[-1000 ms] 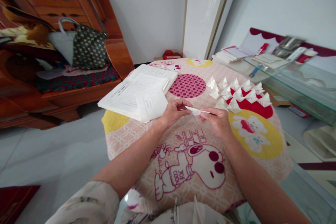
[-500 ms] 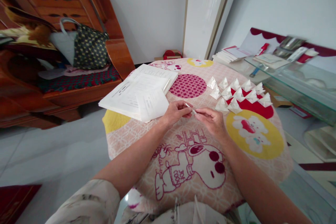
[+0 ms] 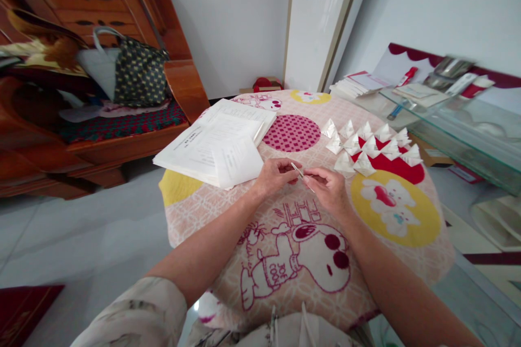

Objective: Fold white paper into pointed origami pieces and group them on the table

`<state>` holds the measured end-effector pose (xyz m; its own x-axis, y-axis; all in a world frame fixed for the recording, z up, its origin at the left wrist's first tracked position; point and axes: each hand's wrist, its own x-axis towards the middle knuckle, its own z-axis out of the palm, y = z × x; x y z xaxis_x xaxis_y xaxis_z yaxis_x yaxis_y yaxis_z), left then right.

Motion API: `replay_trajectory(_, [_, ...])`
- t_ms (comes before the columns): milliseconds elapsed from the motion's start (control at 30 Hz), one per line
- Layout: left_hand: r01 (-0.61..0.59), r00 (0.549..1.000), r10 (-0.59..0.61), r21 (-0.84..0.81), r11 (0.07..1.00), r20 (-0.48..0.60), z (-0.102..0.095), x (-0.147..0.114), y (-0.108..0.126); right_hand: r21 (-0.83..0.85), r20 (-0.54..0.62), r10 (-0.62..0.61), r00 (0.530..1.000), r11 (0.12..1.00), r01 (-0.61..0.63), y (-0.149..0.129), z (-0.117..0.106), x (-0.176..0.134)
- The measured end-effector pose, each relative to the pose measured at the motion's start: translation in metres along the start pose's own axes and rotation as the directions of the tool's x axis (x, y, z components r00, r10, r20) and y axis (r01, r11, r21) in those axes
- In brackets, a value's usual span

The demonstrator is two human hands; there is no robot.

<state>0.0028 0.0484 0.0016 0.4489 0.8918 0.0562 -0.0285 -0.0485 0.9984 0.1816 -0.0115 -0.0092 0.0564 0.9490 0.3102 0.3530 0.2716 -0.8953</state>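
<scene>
Between my two hands, over the middle of the table, is a narrow folded strip of white paper, seen nearly edge-on. My left hand pinches it from the left, and my right hand has its thumb and fingers closed on it from the right. Beyond my left hand lies a loose white paper sheet, on top of a stack of printed paper. To the right, several folded paper pyramids stand in rows on the patterned tablecloth.
A glass shelf with papers and small items borders the table on the right. On the left stands a wooden bench holding a dark patterned bag. A tall white cabinet-like unit is behind the table.
The folded paper has tilted a little between my fingers, and more of its edge shows beside my right hand. Both hands stay in nearly the same place.
</scene>
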Motion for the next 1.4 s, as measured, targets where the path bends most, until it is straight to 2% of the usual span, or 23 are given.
replay_trajectory(133, [-0.016,1.0,0.016,0.108,0.994,-0.007,0.0,0.0,0.0,-0.144,-0.008,-0.114,0.993,0.983,0.112,-0.001,0.002,0.0])
replay_trajectory(267, [-0.057,0.998,0.06,0.23,0.972,-0.01,0.003,-0.001,-0.001,-0.32,0.01,-0.238,0.971,0.919,0.229,-0.004,0.007,0.001])
replay_trajectory(433, [-0.168,0.981,0.192,0.421,0.891,-0.014,0.007,-0.006,0.003,-0.456,-0.024,-0.271,0.962,0.86,0.23,0.002,0.01,0.004])
replay_trajectory(500, [-0.209,0.971,0.239,0.448,0.869,-0.01,0.008,-0.008,0.005,-0.472,-0.052,-0.287,0.957,0.851,0.229,0.004,0.008,0.005])
replay_trajectory(567, [-0.222,0.97,0.241,0.379,0.898,-0.003,0.008,-0.009,0.006,-0.451,-0.076,-0.308,0.948,0.859,0.243,0.002,0.007,0.005])
replay_trajectory(633, [-0.198,0.978,0.208,0.225,0.954,-0.022,0.008,-0.009,0.006,-0.414,-0.088,-0.333,0.939,0.869,0.27,-0.002,0.006,0.004])
replay_trajectory(767, [-0.08,0.994,0.074,-0.07,0.994,-0.083,0.008,-0.006,0.004,-0.356,-0.084,-0.399,0.913,0.868,0.346,-0.012,0.006,0.002])
replay_trajectory(900, [0.096,0.995,-0.084,-0.25,0.963,0.06,0.009,-0.005,0.004,-0.344,-0.103,-0.444,0.89,0.855,0.387,-0.014,0.007,0.0])
replay_trajectory(967, [0.153,0.987,-0.129,-0.314,0.937,0.095,0.01,-0.006,0.004,-0.34,-0.121,-0.434,0.893,0.863,0.374,-0.012,0.007,0.0])
replay_trajectory(1200, [0.275,0.961,-0.24,-0.408,0.871,0.136,0.014,-0.006,0.004,-0.264,-0.22,-0.259,0.94,0.944,0.198,-0.007,0.011,-0.001])
replay_trajectory(1300, [0.28,0.96,-0.252,-0.403,0.872,0.121,0.014,-0.006,0.005,-0.152,-0.205,-0.133,0.97,0.983,0.103,-0.009,0.013,-0.001])
replay_trajectory(1400, [0.271,0.963,-0.248,-0.383,0.883,0.109,0.014,-0.006,0.005,-0.062,-0.182,-0.057,0.982,0.997,0.047,-0.013,0.013,-0.001])
